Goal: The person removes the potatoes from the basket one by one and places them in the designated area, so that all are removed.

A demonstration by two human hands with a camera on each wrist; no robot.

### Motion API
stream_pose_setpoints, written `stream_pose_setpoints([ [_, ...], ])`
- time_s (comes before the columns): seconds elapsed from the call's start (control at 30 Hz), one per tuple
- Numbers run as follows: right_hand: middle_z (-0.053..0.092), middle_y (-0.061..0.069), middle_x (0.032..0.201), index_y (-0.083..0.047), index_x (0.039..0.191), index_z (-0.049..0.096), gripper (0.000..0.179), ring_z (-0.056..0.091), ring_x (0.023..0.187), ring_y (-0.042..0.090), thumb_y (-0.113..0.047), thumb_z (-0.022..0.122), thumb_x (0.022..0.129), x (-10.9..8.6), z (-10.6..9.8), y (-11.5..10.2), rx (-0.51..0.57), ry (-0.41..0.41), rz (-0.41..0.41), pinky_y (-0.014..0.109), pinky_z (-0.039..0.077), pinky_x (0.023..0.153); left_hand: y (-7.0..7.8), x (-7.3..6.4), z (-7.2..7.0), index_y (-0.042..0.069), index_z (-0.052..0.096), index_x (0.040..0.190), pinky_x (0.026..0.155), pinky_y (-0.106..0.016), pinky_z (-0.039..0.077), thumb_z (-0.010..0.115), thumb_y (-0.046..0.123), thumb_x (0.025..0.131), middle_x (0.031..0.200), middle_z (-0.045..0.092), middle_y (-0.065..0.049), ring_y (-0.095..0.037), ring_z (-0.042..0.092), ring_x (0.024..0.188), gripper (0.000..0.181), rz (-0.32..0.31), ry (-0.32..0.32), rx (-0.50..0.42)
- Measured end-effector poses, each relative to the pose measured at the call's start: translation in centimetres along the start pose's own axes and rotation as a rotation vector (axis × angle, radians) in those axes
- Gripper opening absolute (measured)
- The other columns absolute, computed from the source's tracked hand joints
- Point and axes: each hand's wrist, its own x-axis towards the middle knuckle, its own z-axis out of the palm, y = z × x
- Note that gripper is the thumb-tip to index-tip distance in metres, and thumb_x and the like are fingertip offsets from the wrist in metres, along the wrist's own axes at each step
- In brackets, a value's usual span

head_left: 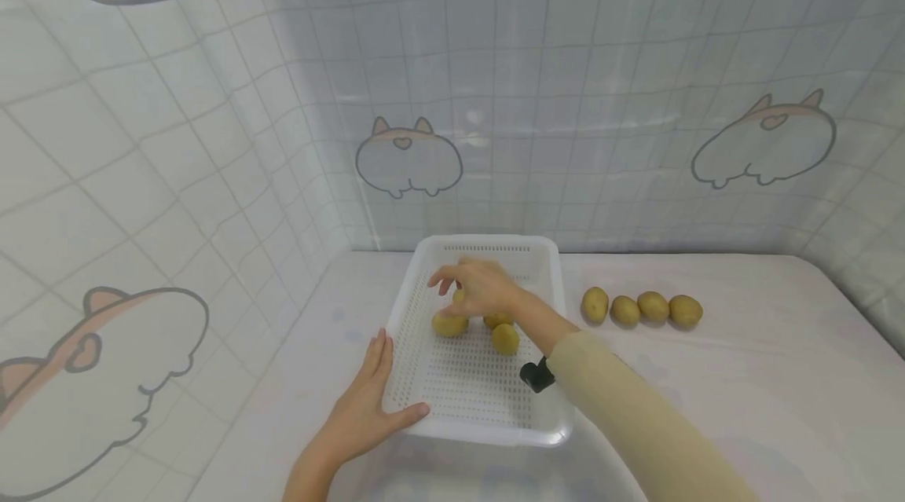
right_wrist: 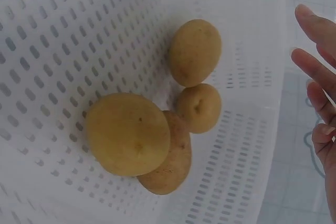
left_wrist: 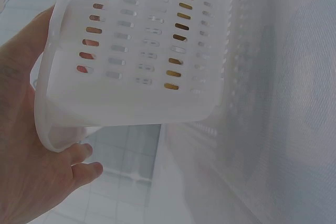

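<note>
A white perforated plastic basket [head_left: 488,430] stands on the table, with several potatoes inside, among them a potato [head_left: 505,339] nearest its front. My left hand [head_left: 360,400] rests on the basket's front-left corner, fingers straight along the left rim and thumb over the front rim. In the left wrist view that hand [left_wrist: 31,129] spans the corner. Over the potatoes hangs my right hand [head_left: 477,286], fingers loosely bent and apart. The right wrist view has its fingers [right_wrist: 317,74] holding nothing, away from a large potato [right_wrist: 128,134] and the others against the basket wall.
To the right of the basket, several more potatoes [head_left: 654,307] lie in a row on the pale tabletop [head_left: 763,376]. A tile-patterned sheet [head_left: 580,93] with cartoon animals rises behind and at the sides. A small black device [head_left: 537,376] is at the right wrist.
</note>
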Motion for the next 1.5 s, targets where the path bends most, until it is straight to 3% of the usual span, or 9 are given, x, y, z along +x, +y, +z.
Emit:
stream_pose_setpoints([
  [0.2,0.068,-0.011,0.107,-0.028,0.125,0.061,0.043,0.054,0.089,0.009,-0.037,0.073,0.084,0.3,1.0,0.2,-0.054,-0.054,0.037,0.028,0.046,0.074,0.1,-0.1,-0.1,-0.001,0.002,0.152,0.107,-0.064,0.022,0.07,0.057,0.08,0.159,-0.008,-0.015,-0.037,0.002,0.145,0.115,-0.011,-0.016,-0.004],
  [0.53,0.067,-0.006,0.116,-0.029,0.128,0.06,0.049,0.055,0.092,0.01,-0.038,0.073,0.082,0.6,2.8,0.9,-0.185,-0.196,0.058,0.028,0.047,0.074,0.0,-0.1,0.1,0.001,0.003,0.153,0.107,-0.062,0.024,0.071,0.055,0.08,0.16,-0.006,-0.014,-0.035,0.003,0.145,0.114,-0.014,-0.002,0.001],
  [0.67,0.066,-0.007,0.118,-0.03,0.132,0.057,0.053,0.057,0.102,0.013,-0.037,0.074,0.082,0.5,3.2,1.1,-0.225,-0.234,0.061,0.031,0.048,0.082,0.0,0.0,0.2,-0.001,0.005,0.153,0.108,-0.061,0.024,0.072,0.055,0.079,0.16,-0.004,-0.016,-0.036,0.005,0.145,0.114,-0.002,0.019,0.007],
  [0.83,0.064,-0.006,0.124,-0.032,0.135,0.055,0.06,0.056,0.116,0.019,-0.032,0.079,0.08,0.2,3.5,0.9,-0.288,-0.282,0.045,0.038,0.045,0.097,0.1,-0.1,0.1,0.001,0.002,0.153,0.109,-0.061,0.021,0.07,0.057,0.08,0.16,-0.007,-0.014,-0.035,0.002,0.145,0.114,-0.017,-0.007,0.0],
  [1.07,0.065,-0.004,0.119,-0.035,0.141,0.048,0.068,0.057,0.111,0.016,-0.031,0.078,0.081,0.2,4.1,0.7,-0.42,-0.32,-0.002,0.037,0.046,0.097,0.0,0.0,0.0,0.0,0.002,0.153,0.108,-0.062,0.021,0.071,0.055,0.081,0.159,-0.008,-0.014,-0.036,0.001,0.145,0.114,-0.015,-0.018,-0.003],
  [1.27,0.065,-0.003,0.116,-0.03,0.138,0.053,0.064,0.059,0.105,0.016,-0.034,0.08,0.079,0.2,4.6,0.5,-0.413,-0.316,0.014,0.034,0.048,0.094,-0.1,0.0,0.1,-0.001,0.002,0.152,0.109,-0.061,0.019,0.07,0.055,0.081,0.159,-0.007,-0.015,-0.035,-0.001,0.145,0.114,-0.011,-0.018,0.008],
  [1.5,0.057,-0.006,0.105,-0.025,0.124,0.058,0.057,0.054,0.091,0.012,-0.034,0.081,0.073,0.2,4.6,0.4,-0.32,-0.33,0.13,0.03,0.05,0.081,0.0,-0.1,0.0,0.0,0.002,0.153,0.109,-0.061,0.019,0.071,0.055,0.08,0.16,-0.008,-0.013,-0.034,-0.001,0.145,0.114,-0.017,-0.021,-0.006],
])
